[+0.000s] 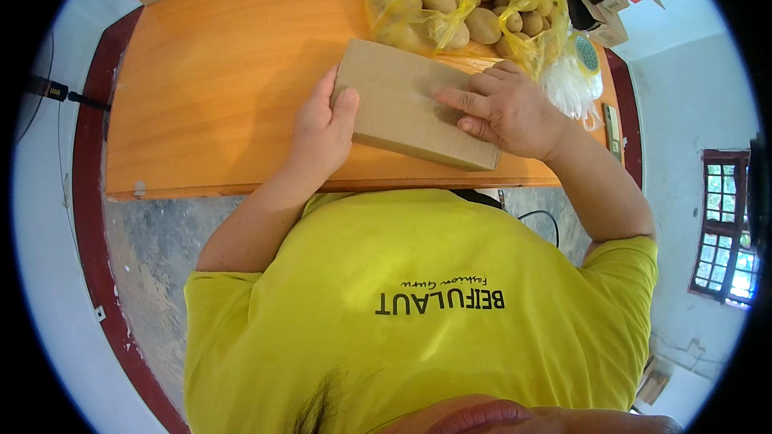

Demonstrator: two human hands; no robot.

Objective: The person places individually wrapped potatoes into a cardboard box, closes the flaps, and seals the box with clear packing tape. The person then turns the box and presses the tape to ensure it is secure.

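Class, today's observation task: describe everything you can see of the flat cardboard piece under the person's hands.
The cardboard piece is plain brown, unprinted, and looks like a flattened box: a long rectangle with a straight crease running along its length. It lies flat and slightly skewed on the orange wooden table, near its front edge. The left hand grips its left end, thumb on top. The right hand presses flat on its right part, fingers spread. Its far edge lies by a yellow plastic bag of potatoes; whether they touch is unclear.

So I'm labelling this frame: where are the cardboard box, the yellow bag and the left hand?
cardboard box (pixel 402 104), head view, top face.
yellow bag (pixel 458 0), head view, middle.
left hand (pixel 322 133), head view, back.
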